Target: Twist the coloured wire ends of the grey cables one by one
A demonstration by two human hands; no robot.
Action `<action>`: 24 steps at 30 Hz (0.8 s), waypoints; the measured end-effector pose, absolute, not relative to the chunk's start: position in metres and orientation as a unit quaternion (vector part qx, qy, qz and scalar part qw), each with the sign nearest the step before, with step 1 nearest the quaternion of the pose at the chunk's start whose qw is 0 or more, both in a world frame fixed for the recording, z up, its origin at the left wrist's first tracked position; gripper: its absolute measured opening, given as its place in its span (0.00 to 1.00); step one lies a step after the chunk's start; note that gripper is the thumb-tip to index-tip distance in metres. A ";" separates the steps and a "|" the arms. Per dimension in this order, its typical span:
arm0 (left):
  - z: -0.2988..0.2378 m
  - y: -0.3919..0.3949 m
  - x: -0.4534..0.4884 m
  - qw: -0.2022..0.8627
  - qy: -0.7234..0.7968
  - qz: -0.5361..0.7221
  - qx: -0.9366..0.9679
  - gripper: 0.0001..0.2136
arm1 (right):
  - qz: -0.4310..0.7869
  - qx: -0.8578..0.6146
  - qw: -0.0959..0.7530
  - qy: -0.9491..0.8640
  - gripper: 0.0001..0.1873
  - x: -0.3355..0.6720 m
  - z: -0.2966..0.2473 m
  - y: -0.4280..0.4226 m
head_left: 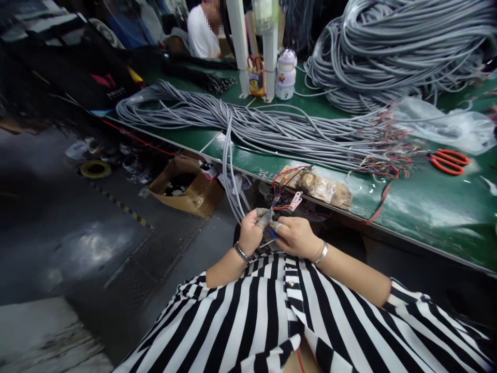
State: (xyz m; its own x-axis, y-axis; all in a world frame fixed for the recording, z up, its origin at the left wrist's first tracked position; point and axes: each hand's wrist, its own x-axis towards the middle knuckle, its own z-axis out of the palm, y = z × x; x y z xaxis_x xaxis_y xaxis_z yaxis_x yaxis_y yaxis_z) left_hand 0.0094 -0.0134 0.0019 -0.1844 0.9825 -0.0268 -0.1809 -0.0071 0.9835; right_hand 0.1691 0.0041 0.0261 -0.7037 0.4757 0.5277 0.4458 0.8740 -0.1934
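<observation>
My left hand (253,228) is closed in a pinch around the end of a grey cable (232,181), which drapes down to it from the bench. Close against it, my right hand (297,235) also pinches, at the cable's stripped end; wrapped or covered fingertips show on both hands. Thin coloured wires (278,199) fan upward from between the fingers. Beside them sits a pink clip (295,201), at the edge of a wooden block (318,187) covered in clear tape. A bit of blue (273,233) shows under my right fingers; what it belongs to is hidden.
A long bundle of grey cables (248,122) lies across the green bench (411,207), its stripped ends near orange-handled scissors (449,161). A large cable coil (404,52), plastic bag (446,124) and bottle (286,75) stand behind. A cardboard box (188,186) is below left. Another person (202,31) sits beyond.
</observation>
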 end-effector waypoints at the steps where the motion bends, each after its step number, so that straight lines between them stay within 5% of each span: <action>1: 0.001 -0.013 0.009 0.510 0.496 0.589 0.385 0.13 | 0.023 -0.241 0.280 -0.929 0.10 0.169 0.027 0.005; 10: -0.004 -0.003 -0.001 0.525 0.490 0.622 0.312 0.13 | 0.130 -0.166 0.223 -0.952 0.11 0.165 0.018 -0.002; 15: -0.012 -0.008 -0.004 0.467 0.506 0.626 0.367 0.13 | 0.286 -0.329 0.363 -0.824 0.10 0.173 0.019 -0.004; 19: -0.015 -0.021 0.002 0.400 0.504 0.598 0.478 0.11 | 0.440 -0.388 0.420 -0.693 0.19 0.169 0.026 -0.004; 24: -0.016 -0.028 0.004 0.304 0.494 0.565 0.587 0.09 | 0.460 -0.430 0.464 -0.624 0.12 0.160 0.025 -0.005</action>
State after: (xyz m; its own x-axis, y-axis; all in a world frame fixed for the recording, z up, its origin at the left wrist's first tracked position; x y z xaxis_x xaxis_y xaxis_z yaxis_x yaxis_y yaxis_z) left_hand 0.0039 -0.0276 -0.0165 -0.1260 0.9229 0.3638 0.2371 -0.3281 0.9144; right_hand 0.1604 -0.0046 0.0247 -0.2007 0.9623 0.1834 0.1097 0.2081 -0.9719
